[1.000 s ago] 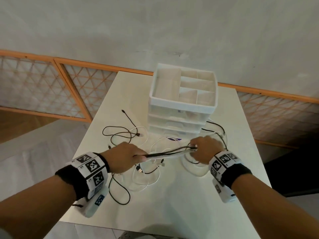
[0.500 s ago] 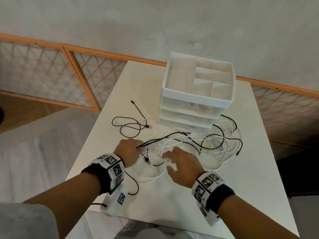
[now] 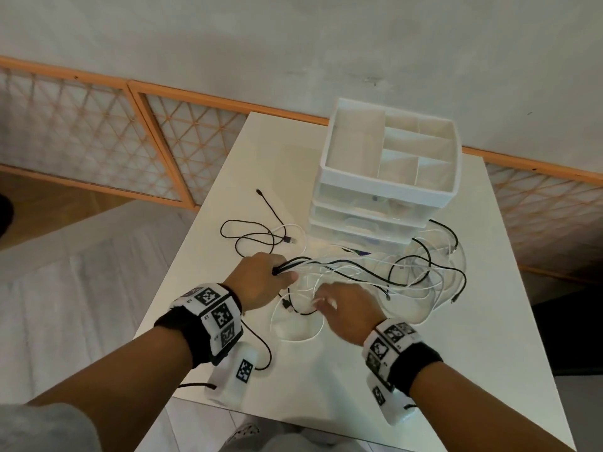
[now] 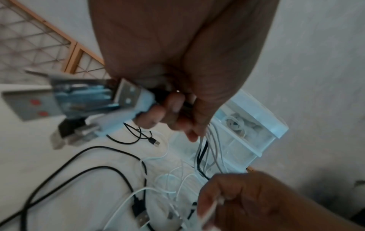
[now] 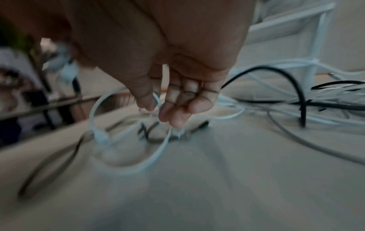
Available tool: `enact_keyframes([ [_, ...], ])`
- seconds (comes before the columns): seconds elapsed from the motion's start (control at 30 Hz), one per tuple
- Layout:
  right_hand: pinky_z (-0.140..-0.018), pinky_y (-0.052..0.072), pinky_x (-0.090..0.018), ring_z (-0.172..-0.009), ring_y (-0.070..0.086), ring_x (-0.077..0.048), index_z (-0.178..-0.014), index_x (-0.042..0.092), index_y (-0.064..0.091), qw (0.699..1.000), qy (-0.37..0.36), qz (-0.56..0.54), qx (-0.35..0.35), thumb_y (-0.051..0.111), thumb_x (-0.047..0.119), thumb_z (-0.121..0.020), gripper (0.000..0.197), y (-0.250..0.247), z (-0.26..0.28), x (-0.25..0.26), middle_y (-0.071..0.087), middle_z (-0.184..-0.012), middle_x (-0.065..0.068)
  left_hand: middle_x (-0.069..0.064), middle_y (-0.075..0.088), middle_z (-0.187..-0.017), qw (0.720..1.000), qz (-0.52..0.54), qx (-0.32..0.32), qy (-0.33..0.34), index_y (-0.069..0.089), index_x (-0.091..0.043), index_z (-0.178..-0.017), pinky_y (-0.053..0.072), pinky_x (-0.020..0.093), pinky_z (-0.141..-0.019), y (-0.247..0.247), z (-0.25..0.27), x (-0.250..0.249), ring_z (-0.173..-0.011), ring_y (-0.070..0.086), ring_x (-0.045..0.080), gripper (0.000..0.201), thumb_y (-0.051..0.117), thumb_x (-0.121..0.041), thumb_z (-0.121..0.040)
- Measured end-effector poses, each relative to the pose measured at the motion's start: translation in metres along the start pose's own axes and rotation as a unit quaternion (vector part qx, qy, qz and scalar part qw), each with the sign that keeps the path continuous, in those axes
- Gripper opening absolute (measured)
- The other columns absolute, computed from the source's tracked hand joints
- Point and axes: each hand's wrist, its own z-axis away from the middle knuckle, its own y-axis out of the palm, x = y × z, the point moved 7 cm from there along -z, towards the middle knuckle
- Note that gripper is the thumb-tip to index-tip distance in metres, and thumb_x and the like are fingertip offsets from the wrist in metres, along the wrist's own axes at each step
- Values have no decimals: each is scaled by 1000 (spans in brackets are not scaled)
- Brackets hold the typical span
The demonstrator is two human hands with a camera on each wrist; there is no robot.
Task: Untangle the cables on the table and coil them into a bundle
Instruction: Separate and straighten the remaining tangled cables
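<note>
A gathered run of black and white cables [image 3: 329,267] was gripped in the left hand [image 3: 261,280], the fingers [image 4: 173,109] being curled round the strands just behind several connector plugs. From that fist the strands were led toward 3 o'clock, where they spread into a loose tangle [image 3: 424,275] lying on the white table [image 3: 326,380], at 6 o'clock of the white drawer organiser [image 3: 388,177]. The right hand [image 3: 346,311] was held low over the table just beside the left hand, at its 4 o'clock. A thin white cable loop [image 5: 126,137] was pinched between its thumb and fingertips [image 5: 175,115]; the wrist picture was blurred, but the pinch was visible. A separate black cable [image 3: 251,233] was laid in loops at 11 o'clock of the left hand, apart from the tangle.
</note>
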Motion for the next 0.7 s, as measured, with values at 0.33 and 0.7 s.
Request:
enact_keyframes([
  [0.33,-58,48,-24,-51,59,-5,-72,24,70,940,14,-226,-254,60,39,-97,30,-170,22,-17,70,-64,9,1,52,-60,952,301,43,41,58,-8,-93,31,27,-48,-25,-5,-48,-54,33,18,24,52,-30,-102],
  [0.7,-46,47,-28,-50,62,-26,-91,13,70,903,-19,-396,-163,53,13,-102,20,-160,31,-9,67,-65,-6,4,77,-92,922,383,-47,30,62,-7,-97,35,23,-43,-50,-19,-101,-43,34,12,20,54,-25,-101],
])
